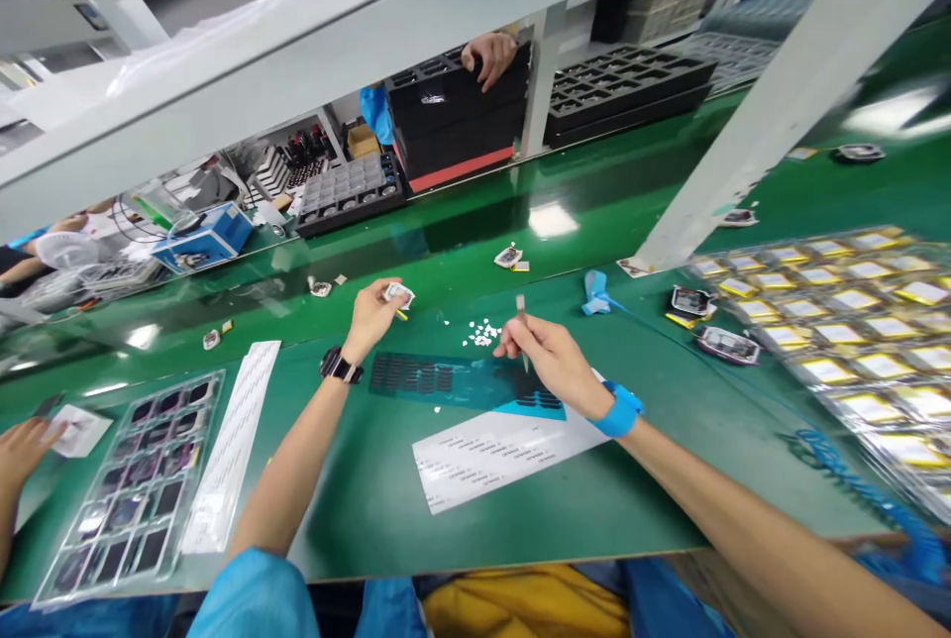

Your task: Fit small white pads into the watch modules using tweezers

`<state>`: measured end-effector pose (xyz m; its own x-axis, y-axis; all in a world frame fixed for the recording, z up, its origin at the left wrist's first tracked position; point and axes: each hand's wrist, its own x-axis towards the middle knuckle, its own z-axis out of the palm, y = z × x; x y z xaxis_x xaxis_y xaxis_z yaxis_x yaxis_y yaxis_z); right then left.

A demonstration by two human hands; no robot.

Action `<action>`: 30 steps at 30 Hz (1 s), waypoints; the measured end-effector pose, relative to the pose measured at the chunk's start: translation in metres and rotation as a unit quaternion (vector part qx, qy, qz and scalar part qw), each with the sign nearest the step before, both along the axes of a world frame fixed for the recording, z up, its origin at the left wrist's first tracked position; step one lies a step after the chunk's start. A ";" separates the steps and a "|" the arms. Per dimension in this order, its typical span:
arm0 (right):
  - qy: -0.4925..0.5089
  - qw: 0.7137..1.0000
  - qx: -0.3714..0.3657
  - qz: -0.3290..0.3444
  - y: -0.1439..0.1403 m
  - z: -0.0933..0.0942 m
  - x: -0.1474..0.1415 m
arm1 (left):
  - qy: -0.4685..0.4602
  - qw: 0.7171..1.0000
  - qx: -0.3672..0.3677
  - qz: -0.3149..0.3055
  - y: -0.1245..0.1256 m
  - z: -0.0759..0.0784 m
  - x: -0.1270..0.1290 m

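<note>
My left hand (pixel 372 317) is closed around a small white device housing (pixel 399 295) above the green bench. A slim pair of tweezers (pixel 521 305) is pinched in my right hand (pixel 548 353). The tweezers point down at the right part of a translucent teal sheet (pixel 475 382), which carries rows of small black pieces. Whether their tips touch it I cannot tell. Partly beneath that sheet lies a white printed sheet (pixel 482 465). Small white scraps (pixel 482 332) are scattered just left of my right hand.
Yellow-edged battery cells fill trays (pixel 839 306) at right; a blue coiled cord (pixel 836 465) runs beside them. At left are a clear tray of dark screens (pixel 138 479), a white strip (pixel 236 445) and another person's hand (pixel 30 445). A white post (pixel 743 113) rises from the bench.
</note>
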<state>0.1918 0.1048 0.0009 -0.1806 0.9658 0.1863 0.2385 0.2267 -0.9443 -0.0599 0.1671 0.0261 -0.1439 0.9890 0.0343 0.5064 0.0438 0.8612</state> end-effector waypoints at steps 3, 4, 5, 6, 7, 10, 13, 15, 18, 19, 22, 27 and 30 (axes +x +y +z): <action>-0.086 0.993 0.076 0.019 -0.003 0.015 -0.007 | -0.085 0.996 -0.008 0.002 -0.040 0.004 0.016; -0.114 0.987 0.104 0.033 -0.005 0.020 -0.012 | -0.105 0.994 -0.011 0.001 -0.054 0.005 0.021; -0.130 0.982 0.127 0.046 -0.006 0.024 -0.018 | -0.122 0.992 -0.016 -0.001 -0.066 0.006 0.027; -0.134 0.978 0.148 0.062 -0.008 0.027 -0.024 | -0.145 0.989 -0.019 -0.002 -0.078 0.005 0.032; -0.130 0.974 0.168 0.077 -0.011 0.028 -0.030 | -0.179 0.984 -0.021 -0.003 -0.088 0.005 0.036; -0.085 0.968 0.214 0.097 -0.017 0.024 -0.044 | -0.227 0.974 -0.012 0.003 -0.109 0.001 0.044; -0.043 0.980 0.175 0.084 -0.020 0.017 -0.048 | -0.237 0.971 -0.011 0.010 -0.119 -0.006 0.046; -0.024 0.993 0.096 0.071 -0.021 0.013 -0.048 | -0.237 0.971 -0.014 0.010 -0.123 -0.010 0.045; 0.022 0.997 -0.032 0.069 -0.019 0.008 -0.045 | -0.236 0.972 -0.019 0.004 -0.126 -0.014 0.045; 0.035 0.995 -0.058 0.072 -0.018 0.007 -0.044 | -0.237 0.971 -0.025 0.001 -0.127 -0.014 0.046; 0.039 0.994 -0.055 0.084 -0.016 0.006 -0.040 | -0.250 0.967 -0.043 0.002 -0.127 -0.014 0.047; -0.032 0.974 0.191 0.117 -0.019 0.002 -0.033 | -0.274 0.959 -0.071 0.012 -0.126 -0.014 0.048; -0.096 0.938 0.312 0.118 -0.020 -0.005 -0.030 | -0.266 0.961 -0.070 0.011 -0.126 -0.015 0.048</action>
<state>0.1617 0.0849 -0.0039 -0.4644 0.6076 0.6444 0.2639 0.7894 -0.5542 -0.0114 0.0414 0.0113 -0.1259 0.9749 -0.1835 -0.0061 0.1842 0.9829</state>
